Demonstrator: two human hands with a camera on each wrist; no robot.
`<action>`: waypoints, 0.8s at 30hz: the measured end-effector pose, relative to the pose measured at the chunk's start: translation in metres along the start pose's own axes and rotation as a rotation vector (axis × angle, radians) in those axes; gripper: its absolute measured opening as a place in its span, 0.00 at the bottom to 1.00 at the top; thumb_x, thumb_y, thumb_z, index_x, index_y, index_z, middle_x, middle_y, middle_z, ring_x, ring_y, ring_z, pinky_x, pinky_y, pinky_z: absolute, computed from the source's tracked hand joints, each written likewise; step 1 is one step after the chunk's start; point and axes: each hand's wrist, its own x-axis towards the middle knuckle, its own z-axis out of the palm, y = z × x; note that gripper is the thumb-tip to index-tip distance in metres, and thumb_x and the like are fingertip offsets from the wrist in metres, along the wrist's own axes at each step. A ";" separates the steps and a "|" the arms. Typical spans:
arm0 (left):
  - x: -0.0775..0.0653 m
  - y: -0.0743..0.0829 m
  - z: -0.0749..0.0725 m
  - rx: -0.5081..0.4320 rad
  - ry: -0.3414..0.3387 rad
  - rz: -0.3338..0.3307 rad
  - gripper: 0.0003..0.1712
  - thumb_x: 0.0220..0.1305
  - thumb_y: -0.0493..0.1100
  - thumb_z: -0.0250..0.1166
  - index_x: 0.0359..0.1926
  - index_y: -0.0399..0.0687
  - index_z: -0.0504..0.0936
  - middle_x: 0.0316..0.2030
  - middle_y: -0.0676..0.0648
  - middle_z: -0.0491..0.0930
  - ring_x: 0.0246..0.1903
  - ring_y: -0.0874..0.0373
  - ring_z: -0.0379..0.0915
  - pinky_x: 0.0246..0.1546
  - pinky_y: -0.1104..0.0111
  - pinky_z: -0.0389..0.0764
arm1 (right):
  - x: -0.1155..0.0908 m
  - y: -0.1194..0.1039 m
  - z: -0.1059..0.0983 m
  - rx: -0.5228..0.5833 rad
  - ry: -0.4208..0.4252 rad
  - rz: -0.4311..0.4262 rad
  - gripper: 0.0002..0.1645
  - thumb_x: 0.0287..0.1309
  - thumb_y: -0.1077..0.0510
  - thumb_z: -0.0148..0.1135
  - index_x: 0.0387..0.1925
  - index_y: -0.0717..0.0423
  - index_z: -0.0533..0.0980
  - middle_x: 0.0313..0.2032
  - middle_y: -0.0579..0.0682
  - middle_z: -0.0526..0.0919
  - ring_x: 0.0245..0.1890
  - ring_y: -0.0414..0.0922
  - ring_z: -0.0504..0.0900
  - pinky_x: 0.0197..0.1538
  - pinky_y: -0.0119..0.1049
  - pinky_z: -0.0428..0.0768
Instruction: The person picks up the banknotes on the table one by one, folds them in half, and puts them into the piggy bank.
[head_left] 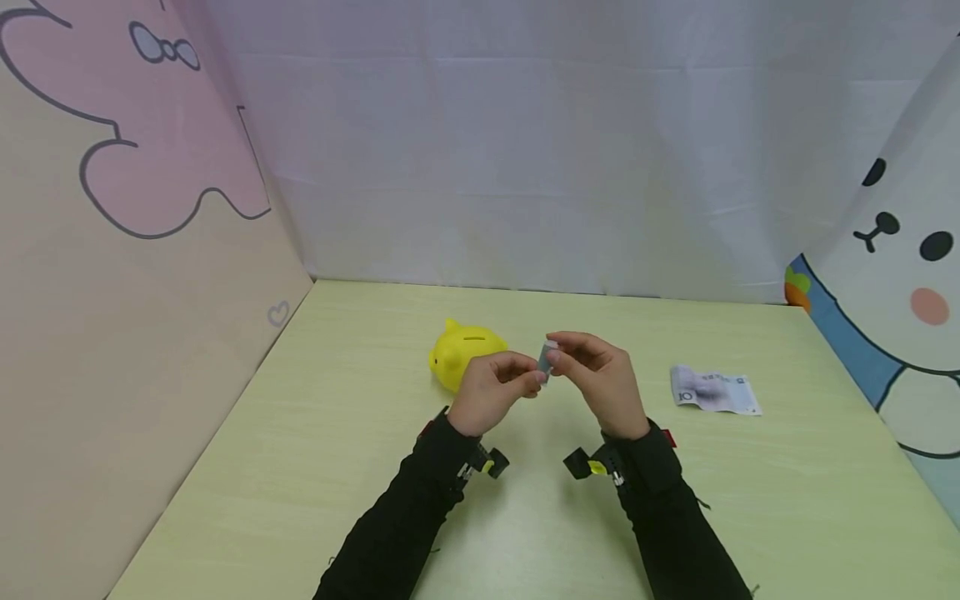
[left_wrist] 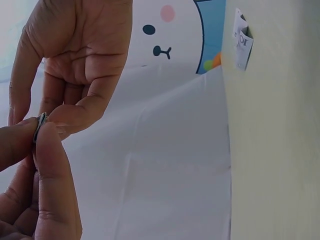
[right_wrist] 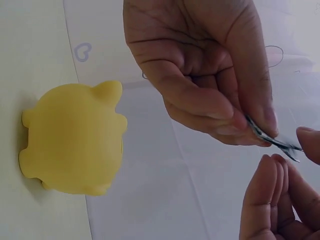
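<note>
A small folded banknote (head_left: 547, 360), grey-blue with several thin layers at its edge, is held up above the table between both hands. My left hand (head_left: 495, 388) pinches its lower left end between thumb and forefinger. On the other side, my right hand (head_left: 602, 377) has its thumb on the face of the note and its fingers behind. Edge-on, the folded note (right_wrist: 270, 137) shows between the fingertips in the right wrist view. Just behind the left hand stands a yellow piggy bank (head_left: 459, 350), partly covered by that hand, with a slot on top.
Another banknote (head_left: 716, 390), creased and marked 10, lies flat on the pale table (head_left: 300, 467) to the right of the hands. A white curtain (head_left: 525, 167) hangs along the back edge, and printed cartoon panels (head_left: 135, 333) flank the table.
</note>
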 end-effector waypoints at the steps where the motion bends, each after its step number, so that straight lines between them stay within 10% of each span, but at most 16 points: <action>1: 0.000 0.000 -0.001 -0.001 0.003 0.002 0.11 0.64 0.37 0.66 0.44 0.32 0.84 0.40 0.33 0.84 0.31 0.62 0.81 0.42 0.66 0.85 | 0.000 0.000 0.000 -0.002 -0.009 0.009 0.17 0.63 0.62 0.64 0.50 0.69 0.78 0.34 0.37 0.83 0.35 0.38 0.81 0.43 0.31 0.83; 24: 0.001 -0.002 -0.001 -0.025 0.042 0.013 0.11 0.64 0.37 0.67 0.44 0.33 0.83 0.41 0.34 0.84 0.40 0.43 0.83 0.44 0.65 0.85 | -0.001 0.003 0.006 0.014 0.025 -0.018 0.13 0.63 0.64 0.63 0.42 0.73 0.79 0.33 0.35 0.84 0.31 0.35 0.83 0.41 0.30 0.84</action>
